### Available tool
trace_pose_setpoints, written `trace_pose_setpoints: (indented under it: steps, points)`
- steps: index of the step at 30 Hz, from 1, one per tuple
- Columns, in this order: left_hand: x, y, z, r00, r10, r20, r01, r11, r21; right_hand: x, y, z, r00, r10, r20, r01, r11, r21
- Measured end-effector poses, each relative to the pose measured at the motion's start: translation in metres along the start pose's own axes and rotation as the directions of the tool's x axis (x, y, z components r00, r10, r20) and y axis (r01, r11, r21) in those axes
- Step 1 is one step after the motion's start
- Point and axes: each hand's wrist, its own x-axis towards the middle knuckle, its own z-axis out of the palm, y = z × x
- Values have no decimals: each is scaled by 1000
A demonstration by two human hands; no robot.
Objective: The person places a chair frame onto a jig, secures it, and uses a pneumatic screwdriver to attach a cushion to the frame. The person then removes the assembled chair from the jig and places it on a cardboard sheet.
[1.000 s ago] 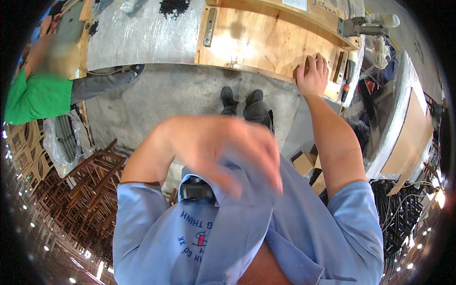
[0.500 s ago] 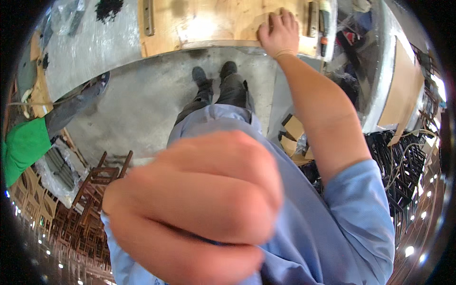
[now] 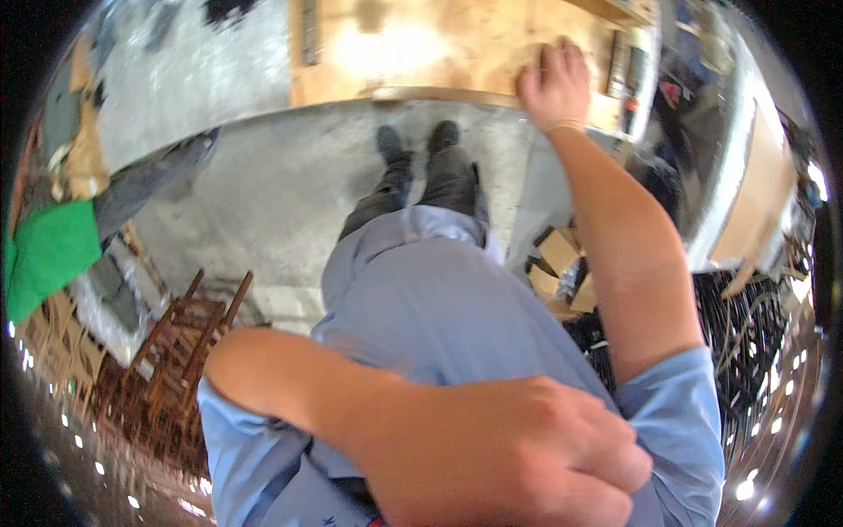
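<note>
My right hand (image 3: 558, 90) rests palm down near the right end of a pale wooden board (image 3: 413, 53), its fingers stretched out and a little apart. A narrow wooden strip (image 3: 443, 95) runs along the board's front edge, just left of that hand. Close to the camera, my left hand (image 3: 536, 448) is raised in front of my chest, slightly blurred. Its fingers are curled into the palm, so whatever may be inside is hidden. One dark bar (image 3: 309, 33) lies on the board's left side, and another dark bar (image 3: 617, 63) lies right of my right hand.
A tool with an orange part (image 3: 630, 107) lies at the board's right end. Below it on the floor stands an open cardboard box (image 3: 559, 252). Brown wooden chair frames (image 3: 189, 329) stand to the left, near a person in green (image 3: 57, 255). A grey plastic-wrapped surface (image 3: 189, 75) adjoins the board.
My left hand has swung right and lower across my chest, showing its forearm. The view has shifted, so bench and floor sit lower and further right. My right hand stays on the board.
</note>
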Motion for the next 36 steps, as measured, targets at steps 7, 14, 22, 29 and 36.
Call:
trace_pose_setpoints:
  steps: [7, 14, 22, 29, 36]
  points:
    - [39, 45, -42, 732, -508, 454, 422, 861, 283, -2, -12, -10, 999, 37, -33, -38, 999, -16]
    - [31, 150, -59, 351, -935, 53, 366, 189, 911, -2, -15, -23, 991, 127, 45, -126, 992, -27]
    - [-6, 170, -28, 254, -897, -361, 528, -184, 829, -2, -13, -24, 991, 133, 29, -134, 990, 43]
    - [4, 172, 6, 309, -837, -452, 404, -315, 859, -1, -15, -27, 984, 166, 70, -173, 981, 92]
    - [31, 203, 54, 328, -761, -560, 271, -492, 827, -6, -17, -29, 986, 158, 51, -163, 982, 93]
